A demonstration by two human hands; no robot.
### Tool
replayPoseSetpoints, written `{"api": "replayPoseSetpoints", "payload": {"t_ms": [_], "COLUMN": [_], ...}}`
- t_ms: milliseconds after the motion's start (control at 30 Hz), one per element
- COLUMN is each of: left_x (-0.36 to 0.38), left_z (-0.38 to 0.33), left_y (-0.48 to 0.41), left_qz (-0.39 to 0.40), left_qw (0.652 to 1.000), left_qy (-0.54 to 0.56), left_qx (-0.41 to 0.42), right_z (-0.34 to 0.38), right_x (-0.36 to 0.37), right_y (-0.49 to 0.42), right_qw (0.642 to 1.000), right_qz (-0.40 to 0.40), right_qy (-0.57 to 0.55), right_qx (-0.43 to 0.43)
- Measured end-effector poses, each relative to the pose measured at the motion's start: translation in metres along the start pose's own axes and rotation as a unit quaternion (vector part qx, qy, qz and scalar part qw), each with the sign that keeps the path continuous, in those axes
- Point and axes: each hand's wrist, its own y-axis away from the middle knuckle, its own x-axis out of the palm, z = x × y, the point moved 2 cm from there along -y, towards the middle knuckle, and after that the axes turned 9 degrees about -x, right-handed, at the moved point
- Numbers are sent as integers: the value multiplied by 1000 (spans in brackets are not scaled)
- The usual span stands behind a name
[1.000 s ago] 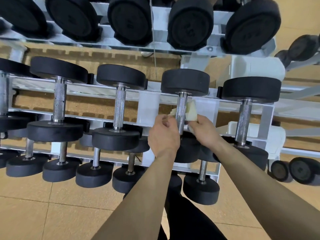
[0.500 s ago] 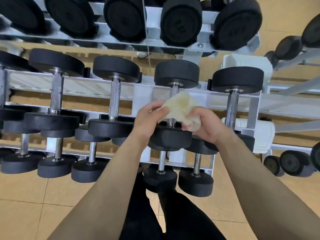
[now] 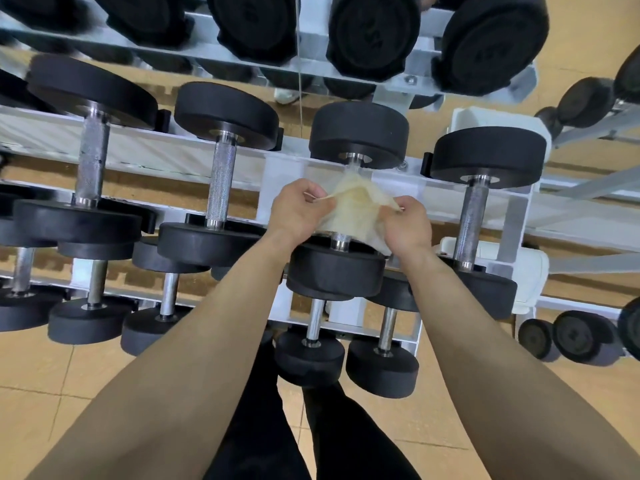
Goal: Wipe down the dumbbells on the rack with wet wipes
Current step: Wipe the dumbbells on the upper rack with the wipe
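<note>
Head cam: left hand [image 3: 297, 209] & right hand [image 3: 408, 223] each pinch wet wipe [image 3: 353, 209], stretched over dumbbell [image 3: 341, 268] handle.

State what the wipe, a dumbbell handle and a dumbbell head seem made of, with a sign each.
Wipe: thin pale nonwoven fabric, probably; it crumples and drapes. Handle: bare metal, likely steel; shiny and knurled. Head: matte black, perhaps rubber; dull, no glare.

The dumbbell heads [image 3: 358, 133] looked matt black and rubbery. Their handles [image 3: 221, 181] were bright metal, roughly knurled. The rack [image 3: 277, 168] was smooth, white-painted metal. The wipe [image 3: 353, 209] was thin, pale, crumpled cloth. The floor [image 3: 69, 393] was smooth tan tile.
</note>
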Motion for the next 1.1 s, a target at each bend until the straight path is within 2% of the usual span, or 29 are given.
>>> {"api": "replayPoseSetpoints", "payload": {"t_ms": [67, 167, 233, 333, 400, 500, 567, 633, 667, 733, 867, 1000, 1067, 1100], "left_x": [3, 8, 12, 20, 23, 23, 20, 21, 24, 29, 29, 30, 30, 30], "left_z": [1, -3, -7, -12, -11, -5, 1, 7, 7, 6, 2, -2, -3, -3], "left_y": [5, 19, 31, 47, 50, 53, 57, 60, 61, 61, 58, 61, 63, 63], "left_qz": [-20, -39, -36, 0, 22, -7, -114, -210, -229, -240, -232, -230, -234, -235], "left_qw": [1000, 998, 996, 991, 987, 985, 985, 971, 968, 969, 972, 972, 971, 970], "left_qy": [-1, 18, 31, 13, -24, -30, 51, 111, 106, 64, 18, 5, 6, 8], "left_qx": [13, 47, 80, 136, 157, 171, 116, 22, -10, -16, -23, -46, -54, -55], "right_z": [1, 13, 24, 39, 44, 43, 44, 47, 46, 41, 30, 21, 24, 27], "right_x": [-3, -6, -2, 6, 5, 0, -2, 3, 7, 13, 8, 0, -1, -2], "right_y": [5, 18, 25, 33, 33, 21, 11, 4, 1, -3, -1, 12, 6, -1], "right_qw": [998, 990, 989, 976, 970, 977, 972, 943, 922, 885, 877, 875, 885, 899], "right_qz": [-52, -86, -33, 83, 94, 49, 1, -4, 13, 43, 92, 205, 241, 230], "right_qy": [-8, -36, -59, -171, -204, -132, -42, 82, 143, 222, 221, 204, 195, 178], "right_qx": [-15, -104, -132, -105, -94, -158, -231, -322, -361, -406, -416, -389, -347, -328]}}
